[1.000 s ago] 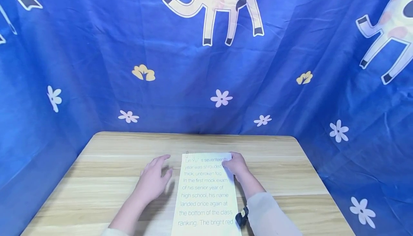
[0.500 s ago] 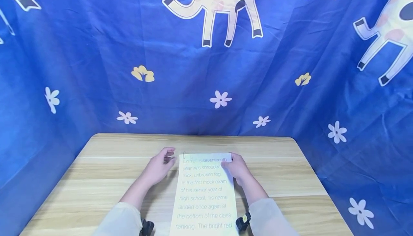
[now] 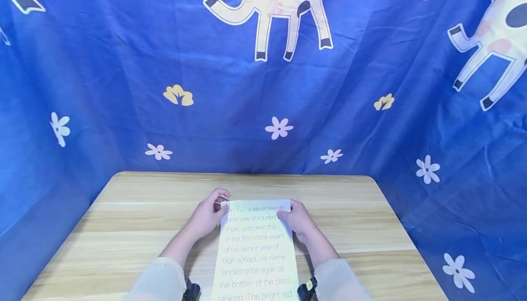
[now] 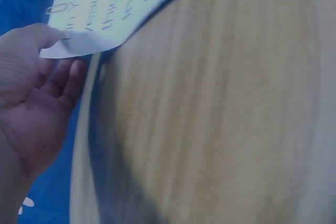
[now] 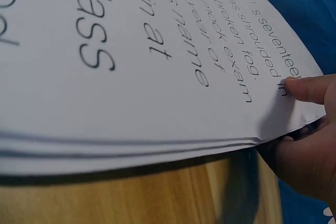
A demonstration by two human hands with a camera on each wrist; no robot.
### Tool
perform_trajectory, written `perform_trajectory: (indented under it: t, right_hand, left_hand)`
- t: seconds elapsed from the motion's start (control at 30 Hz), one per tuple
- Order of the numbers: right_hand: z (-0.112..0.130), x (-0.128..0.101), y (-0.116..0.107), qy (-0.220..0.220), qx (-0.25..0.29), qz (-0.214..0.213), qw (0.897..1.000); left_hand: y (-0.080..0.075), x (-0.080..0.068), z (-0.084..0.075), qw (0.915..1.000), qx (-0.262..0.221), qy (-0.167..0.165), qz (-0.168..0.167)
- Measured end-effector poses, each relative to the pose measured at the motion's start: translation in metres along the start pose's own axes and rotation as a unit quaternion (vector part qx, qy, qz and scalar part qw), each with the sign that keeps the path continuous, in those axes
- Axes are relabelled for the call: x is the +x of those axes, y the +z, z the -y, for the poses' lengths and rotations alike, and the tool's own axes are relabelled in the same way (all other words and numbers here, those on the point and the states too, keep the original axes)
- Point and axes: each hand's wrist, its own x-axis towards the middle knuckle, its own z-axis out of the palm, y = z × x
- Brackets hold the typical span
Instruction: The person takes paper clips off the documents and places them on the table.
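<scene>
Both hands pinch the sheets' point(image 3: 255, 250) far corners on the tabletop point(image 3: 123, 228): left hand point(image 3: 207, 216) by the paperclip point(image 4: 56, 9), right hand point(image 3: 298, 221) opposite. The clip, seemingly loose, could slip and the stack fan apart.

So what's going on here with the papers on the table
A person sits at a wooden table with a clipped stack of printed sheets lying in front of them. The left hand pinches the far left corner, right by the paper clip, and lifts it slightly off the table. The right hand grips the far right corner, thumb on top and fingers underneath. A blue cartoon-print cloth hangs behind the table.
</scene>
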Motion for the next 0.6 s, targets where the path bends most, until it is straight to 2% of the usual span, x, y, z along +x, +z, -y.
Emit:
perform_trajectory:
  t: [0.27,0.5,0.6]
  right_hand:
    - [-0.010,0.000,-0.002,0.010,0.016,0.018,1.000]
    - [-0.024,0.008,-0.008,0.009,0.085,0.054,0.995]
    - [-0.027,0.010,-0.009,0.005,0.091,0.063,0.994]
  left_hand:
    - [0.006,0.000,0.010,0.9996,0.018,-0.008,-0.020]
    - [0.010,-0.001,0.017,0.9994,-0.015,-0.030,-0.014]
    - [0.010,-0.001,0.018,0.9991,-0.024,-0.033,-0.013]
